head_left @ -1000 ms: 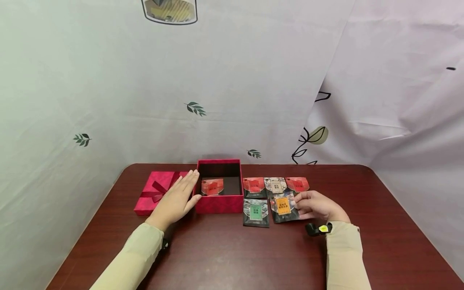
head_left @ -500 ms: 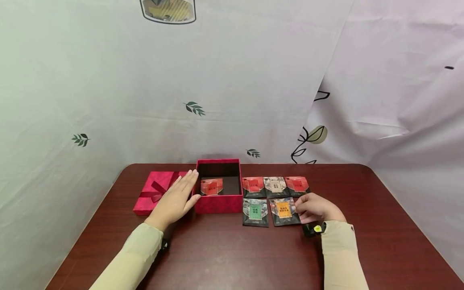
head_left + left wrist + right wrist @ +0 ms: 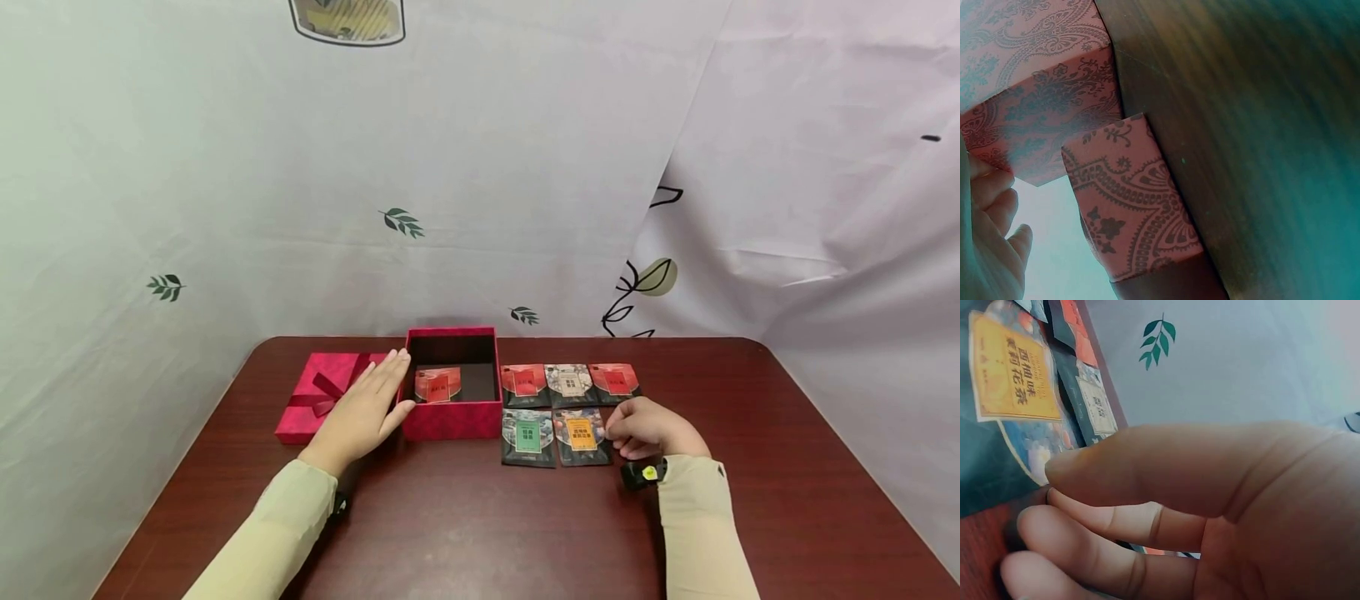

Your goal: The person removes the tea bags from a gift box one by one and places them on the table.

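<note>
My left hand (image 3: pixel 362 417) lies with straight fingers along the left rim of the open red gift box (image 3: pixel 453 423). In the left wrist view its fingers (image 3: pixel 999 203) are right at the patterned wall of the box. My right hand (image 3: pixel 654 430) pinches the right edge of a tea sachet with an orange label (image 3: pixel 582 437) between thumb and curled fingers. This sachet lies flat beside the green-labelled tea sachet (image 3: pixel 528 438). One red tea sachet (image 3: pixel 437 386) is inside the box, towards its left side.
Left of the box lies its red lid (image 3: pixel 306 423) with a ribbon bow, partly behind my left hand. Behind the front sachets is a row with a red sachet (image 3: pixel 525 387), a beige one (image 3: pixel 568 386) and another red one (image 3: pixel 615 382). A pale curtain hangs behind the table (image 3: pixel 480 533).
The orange-labelled sachet has come down flat onto the table, straightened and slid left against the green-labelled one, with my right hand moving left along with it. My left hand has stayed put.
</note>
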Demonstrator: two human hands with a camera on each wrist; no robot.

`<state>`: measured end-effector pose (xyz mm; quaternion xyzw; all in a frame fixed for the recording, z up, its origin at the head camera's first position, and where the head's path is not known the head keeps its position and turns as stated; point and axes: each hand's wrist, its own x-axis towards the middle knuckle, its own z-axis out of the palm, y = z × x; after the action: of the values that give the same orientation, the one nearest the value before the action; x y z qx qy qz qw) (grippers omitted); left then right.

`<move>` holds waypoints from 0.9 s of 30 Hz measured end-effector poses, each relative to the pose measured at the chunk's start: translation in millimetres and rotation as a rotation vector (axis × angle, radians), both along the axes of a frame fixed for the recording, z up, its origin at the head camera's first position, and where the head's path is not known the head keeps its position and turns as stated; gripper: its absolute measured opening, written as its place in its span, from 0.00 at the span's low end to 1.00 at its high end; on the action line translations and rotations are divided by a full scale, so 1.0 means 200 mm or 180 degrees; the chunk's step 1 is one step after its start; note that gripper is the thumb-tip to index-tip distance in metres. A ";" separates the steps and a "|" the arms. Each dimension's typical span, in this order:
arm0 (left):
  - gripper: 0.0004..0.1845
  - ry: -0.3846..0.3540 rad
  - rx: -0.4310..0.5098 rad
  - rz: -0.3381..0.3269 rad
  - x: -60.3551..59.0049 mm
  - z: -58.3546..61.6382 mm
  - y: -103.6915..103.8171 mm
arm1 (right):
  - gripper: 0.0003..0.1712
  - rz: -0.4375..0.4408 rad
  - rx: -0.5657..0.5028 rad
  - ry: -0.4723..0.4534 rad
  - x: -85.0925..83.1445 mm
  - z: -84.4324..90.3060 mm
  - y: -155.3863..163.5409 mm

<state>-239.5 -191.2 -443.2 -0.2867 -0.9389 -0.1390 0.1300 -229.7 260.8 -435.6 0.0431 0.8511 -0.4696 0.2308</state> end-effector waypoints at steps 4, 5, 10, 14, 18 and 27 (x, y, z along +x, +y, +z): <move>0.39 0.0044 0.0014 -0.0018 0.00 0.00 0.00 | 0.04 -0.0007 0.0081 0.0154 0.00 0.02 0.00; 0.39 0.0064 0.0017 -0.0022 0.00 0.00 0.00 | 0.04 -0.0027 0.0098 0.0204 0.00 0.03 0.00; 0.38 0.0071 0.0019 -0.0017 -0.01 0.00 0.00 | 0.07 -0.0097 0.0102 0.0486 -0.01 0.08 -0.01; 0.39 0.0014 0.0018 -0.0003 -0.01 0.01 0.00 | 0.12 -0.0063 -0.0072 0.0674 -0.01 0.12 -0.03; 0.39 0.0060 0.0024 -0.0026 -0.01 0.00 0.00 | 0.15 -0.0051 -0.0387 0.0831 0.00 0.15 -0.06; 0.39 0.0132 0.0012 -0.0034 0.00 -0.01 0.00 | 0.13 -0.0231 -0.0859 0.1112 0.01 0.19 -0.23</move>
<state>-239.9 -192.2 -444.6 -0.2943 -0.9342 -0.1354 0.1492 -227.5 215.1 -396.7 -0.0397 0.8055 -0.5875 0.0665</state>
